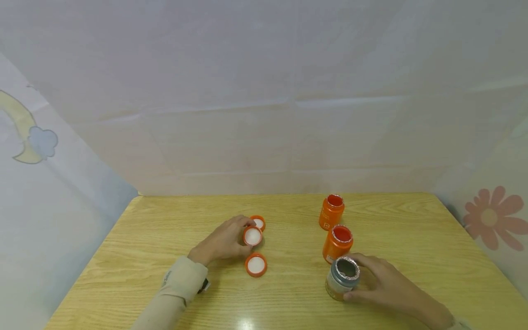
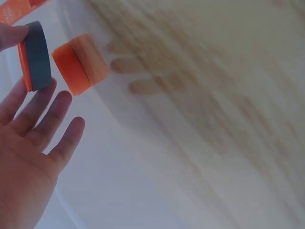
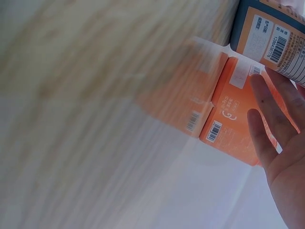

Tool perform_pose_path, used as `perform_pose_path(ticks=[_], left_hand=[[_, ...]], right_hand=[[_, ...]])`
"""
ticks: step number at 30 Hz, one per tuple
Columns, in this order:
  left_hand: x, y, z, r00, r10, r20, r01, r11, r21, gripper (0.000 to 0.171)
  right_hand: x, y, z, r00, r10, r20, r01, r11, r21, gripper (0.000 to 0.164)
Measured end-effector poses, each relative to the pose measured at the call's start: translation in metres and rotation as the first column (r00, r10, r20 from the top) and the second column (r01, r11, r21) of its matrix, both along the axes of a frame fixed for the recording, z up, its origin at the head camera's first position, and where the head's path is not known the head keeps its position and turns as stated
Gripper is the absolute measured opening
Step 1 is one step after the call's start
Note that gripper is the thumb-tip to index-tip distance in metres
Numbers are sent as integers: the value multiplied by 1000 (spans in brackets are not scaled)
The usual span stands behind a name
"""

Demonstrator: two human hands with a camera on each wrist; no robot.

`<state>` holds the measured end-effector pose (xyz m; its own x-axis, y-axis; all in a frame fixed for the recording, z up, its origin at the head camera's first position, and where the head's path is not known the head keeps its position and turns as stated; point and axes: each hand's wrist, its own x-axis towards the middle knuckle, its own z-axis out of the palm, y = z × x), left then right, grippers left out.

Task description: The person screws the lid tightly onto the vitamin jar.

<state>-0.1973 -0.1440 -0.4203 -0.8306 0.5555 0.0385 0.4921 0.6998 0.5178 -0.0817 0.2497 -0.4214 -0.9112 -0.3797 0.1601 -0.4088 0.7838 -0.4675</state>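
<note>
Grey jar (image 1: 338,289) is occupying the near end of a row of three on the table (image 1: 165,215), its mouth facing up and carrying no lid. The right hand (image 1: 387,282) is gripping it, thumb on the near side and forefinger behind, the lower fingers lying straight. Far orange jar (image 1: 330,217) and middle orange jar (image 1: 334,253) are standing behind it, likewise uncovered, a ragged silvery ring showing round each mouth.

The left hand (image 1: 226,239) is holding the grey lid (image 1: 253,236) tilted between thumb and fingertips, well apart from the jars, its remaining fingers spreading loosely. Far orange lid (image 1: 259,223) and near orange lid (image 1: 256,265) are lying to either side of it, pale liners upward. Whether the held lid is touching the tabletop cannot be told from these angles.

On progress: all three lids are sitting off their jars, so opening is, in my judgement, standing complete; release of the lid and the jar is remaining outstanding
</note>
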Motion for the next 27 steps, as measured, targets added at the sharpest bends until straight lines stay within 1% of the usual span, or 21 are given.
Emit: perform_pose_path(ticks=[3, 7, 14, 21, 27], left_hand=[[0, 0, 1, 1000, 8, 16, -8, 1000, 18, 46], [1, 0, 1, 1000, 1, 8, -1, 1000, 27, 47], [3, -1, 1, 999, -13, -29, 14, 999, 37, 51], [3, 1, 1, 1000, 3, -14, -2, 999, 43, 48], [4, 1, 1, 1000, -5, -19, 6, 998, 58, 50]], right_hand=[[-1, -1, -1, 1000, 20, -18, -20, 1000, -8, 66], [-2, -3, -1, 999, 41, -26, -41, 999, -12, 65], [0, -2, 0, 1000, 23, 12, -23, 1000, -5, 66], [0, -2, 1, 999, 29, 16, -29, 1000, -2, 67], [-2, -2, 1, 998, 56, 23, -55, 998, -23, 65]])
